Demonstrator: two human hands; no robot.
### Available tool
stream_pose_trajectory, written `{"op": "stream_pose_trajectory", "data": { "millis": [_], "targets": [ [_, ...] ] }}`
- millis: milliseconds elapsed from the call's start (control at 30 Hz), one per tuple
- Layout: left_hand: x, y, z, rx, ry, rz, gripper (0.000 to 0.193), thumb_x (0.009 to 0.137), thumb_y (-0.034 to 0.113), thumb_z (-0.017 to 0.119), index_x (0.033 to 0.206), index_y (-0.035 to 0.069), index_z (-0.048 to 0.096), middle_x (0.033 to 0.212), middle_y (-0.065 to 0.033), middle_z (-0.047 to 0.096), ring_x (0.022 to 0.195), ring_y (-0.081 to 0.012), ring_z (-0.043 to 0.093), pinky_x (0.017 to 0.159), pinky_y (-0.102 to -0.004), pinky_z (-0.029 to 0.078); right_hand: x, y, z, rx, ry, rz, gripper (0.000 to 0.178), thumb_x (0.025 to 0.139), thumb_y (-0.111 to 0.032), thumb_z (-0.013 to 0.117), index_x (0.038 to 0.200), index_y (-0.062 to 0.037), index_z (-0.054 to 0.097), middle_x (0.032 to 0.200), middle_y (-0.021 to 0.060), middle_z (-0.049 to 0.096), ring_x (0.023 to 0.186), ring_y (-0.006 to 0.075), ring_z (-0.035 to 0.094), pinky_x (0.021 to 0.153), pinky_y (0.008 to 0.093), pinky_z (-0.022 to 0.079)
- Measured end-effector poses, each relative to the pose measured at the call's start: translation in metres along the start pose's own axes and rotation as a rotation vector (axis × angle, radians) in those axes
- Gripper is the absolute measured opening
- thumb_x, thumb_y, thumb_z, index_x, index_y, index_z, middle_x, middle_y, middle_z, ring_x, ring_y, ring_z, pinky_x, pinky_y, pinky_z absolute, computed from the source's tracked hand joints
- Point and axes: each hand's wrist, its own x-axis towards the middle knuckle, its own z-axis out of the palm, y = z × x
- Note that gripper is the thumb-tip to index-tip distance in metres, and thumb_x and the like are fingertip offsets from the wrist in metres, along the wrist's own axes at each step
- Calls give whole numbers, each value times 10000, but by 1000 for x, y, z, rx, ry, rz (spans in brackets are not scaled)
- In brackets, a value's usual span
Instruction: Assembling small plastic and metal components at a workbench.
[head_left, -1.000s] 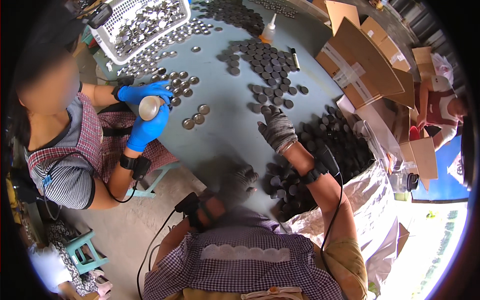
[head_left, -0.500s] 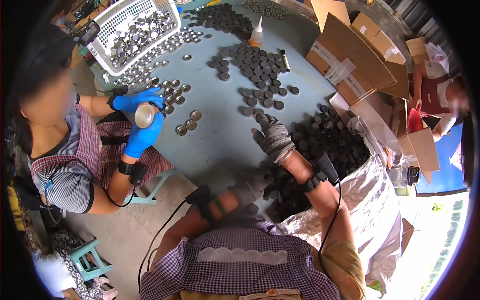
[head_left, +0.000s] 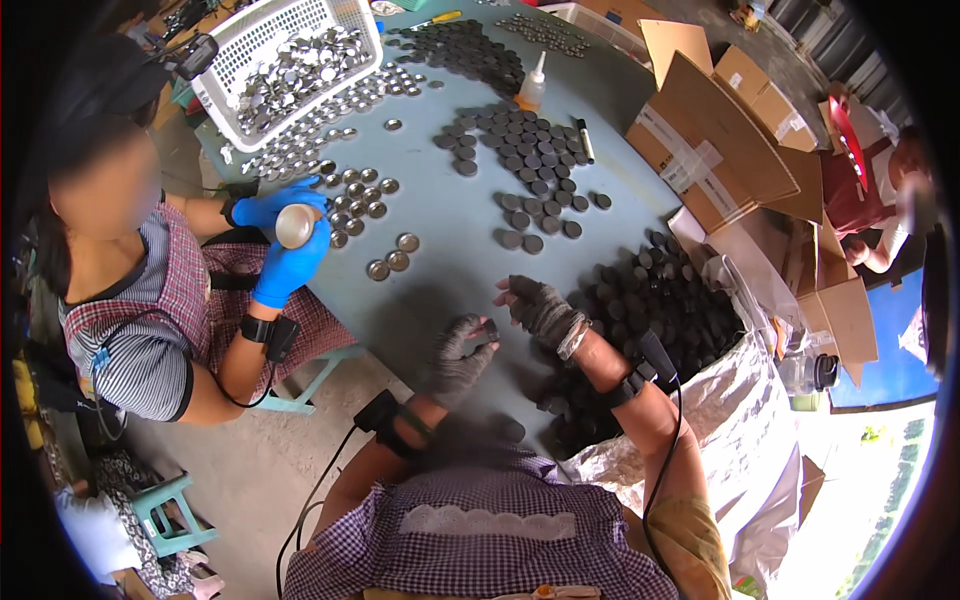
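Observation:
My left hand [head_left: 462,358], in a grey fingerless glove, is curled above the table's near edge. It pinches a small dark disc [head_left: 491,330] between thumb and fingertips. Just to its right, my right hand [head_left: 545,314], gloved alike, reaches leftward with bent fingers apart and nothing visible in them. Beside and beneath my right forearm lies a big heap of black discs [head_left: 655,285]. Beyond my hands, a group of dark round discs [head_left: 535,150] lies flat on the blue-grey table [head_left: 430,215]. A lone dark disc [head_left: 509,428] shows close to my apron.
At the left, a co-worker's blue-gloved hands [head_left: 292,255] hold a pale round cup [head_left: 294,227]. Shiny metal caps [head_left: 355,195] lie near a white basket [head_left: 222,100]. A squeeze bottle [head_left: 533,85], a marker [head_left: 585,141] and cardboard boxes [head_left: 700,150] stand or lie farther off.
My right hand has drawn back from the flat group of discs toward my left hand. My left hand has risen from the near edge, now showing a disc in its fingertips.

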Motion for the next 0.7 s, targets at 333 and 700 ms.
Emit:
{"op": "stream_pose_trajectory", "data": {
  "millis": [333,700],
  "targets": [
    [13,2,-29,53,128,56,390,704,-22,736,1066,-5,593,990,-68,607,899,-150,563,820,-292,473,8,-19,10,58,-229,330,319,881,-97,491,1196,-99,539,912,47,625,581,109,583,533,259,500],
    [26,-20,-47,222,289,168,433,715,-9,725,1117,-6,562,1041,-100,600,934,-202,583,843,-326,481,81,2,59,146,-93,-218,193,782,-112,622,961,-59,577,846,95,621,690,275,597,665,323,516]
  ]
}}
